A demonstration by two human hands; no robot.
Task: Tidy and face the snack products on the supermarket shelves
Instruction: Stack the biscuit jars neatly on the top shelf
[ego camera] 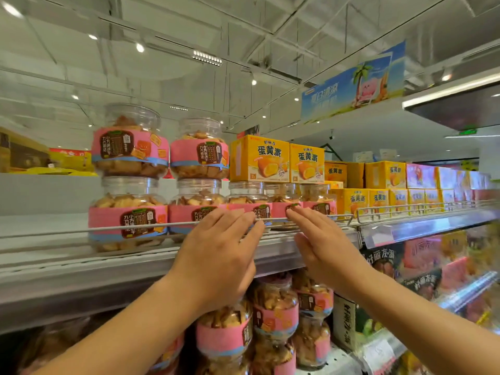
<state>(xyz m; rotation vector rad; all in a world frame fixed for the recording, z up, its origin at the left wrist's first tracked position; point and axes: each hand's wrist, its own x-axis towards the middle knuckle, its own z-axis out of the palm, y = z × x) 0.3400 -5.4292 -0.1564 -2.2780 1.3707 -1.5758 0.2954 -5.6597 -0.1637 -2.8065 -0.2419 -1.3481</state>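
Your left hand (219, 255) and right hand (322, 247), fingers straight, touch the rail (108, 228), holding nothing. Beyond them: clear jars (130, 212), pink labels, biscuits inside.

Single head view, tilted upward, close to top shelf (81, 269), edges seemingly blurred

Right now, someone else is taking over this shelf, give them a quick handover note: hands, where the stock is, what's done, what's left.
Left hand: open, fingers straight, reaching over the shelf rail toward the jars.
Right hand: open, fingers straight, at the same rail beside the next jar.
Stock: cookie jars stacked two high at left, labels facing out; yellow boxes sit on top of the jars at the hands.
Done: the left stacks look faced.
Left: the jars at the hands, probably the boxes on the jars, then the lower shelf.
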